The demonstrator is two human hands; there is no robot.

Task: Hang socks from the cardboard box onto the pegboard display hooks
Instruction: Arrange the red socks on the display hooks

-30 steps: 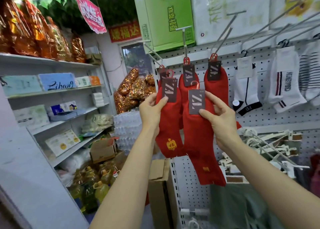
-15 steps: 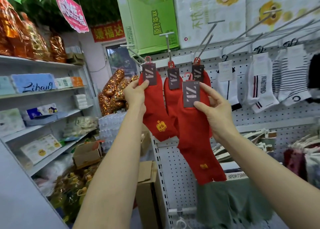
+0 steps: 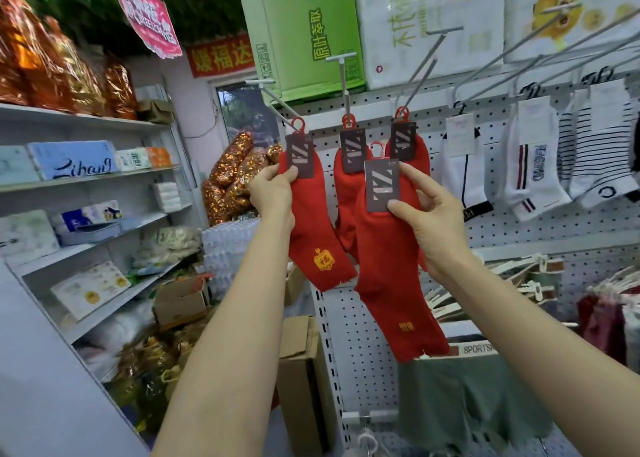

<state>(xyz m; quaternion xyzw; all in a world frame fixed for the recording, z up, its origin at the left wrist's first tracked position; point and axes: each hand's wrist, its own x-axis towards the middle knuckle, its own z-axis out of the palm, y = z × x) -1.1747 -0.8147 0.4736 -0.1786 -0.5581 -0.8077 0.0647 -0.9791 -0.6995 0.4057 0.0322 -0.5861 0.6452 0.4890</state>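
Observation:
My left hand (image 3: 273, 188) pinches the top of a red sock pair with a gold emblem (image 3: 313, 228); its red hanger loop sits on the leftmost peg hook (image 3: 277, 101). My right hand (image 3: 427, 210) pinches the dark card of a second red sock pair (image 3: 391, 266), held free in front of the pegboard (image 3: 363, 325). Two more red pairs (image 3: 346, 193) hang on hooks behind them. The cardboard box (image 3: 299, 370) stands open on the floor below, between my arms.
White and striped socks (image 3: 533, 165) hang on hooks to the right. Long bare hooks (image 3: 426, 65) jut out overhead. Green and white cartons (image 3: 304, 30) sit above the pegboard. Shelves (image 3: 86, 179) of goods line the left wall. Clip hangers (image 3: 512, 276) pile up lower right.
My left hand lifted its sock pair up and left until the loop reached the leftmost hook. My right hand stayed near the middle with its pair. The camera tilted upward.

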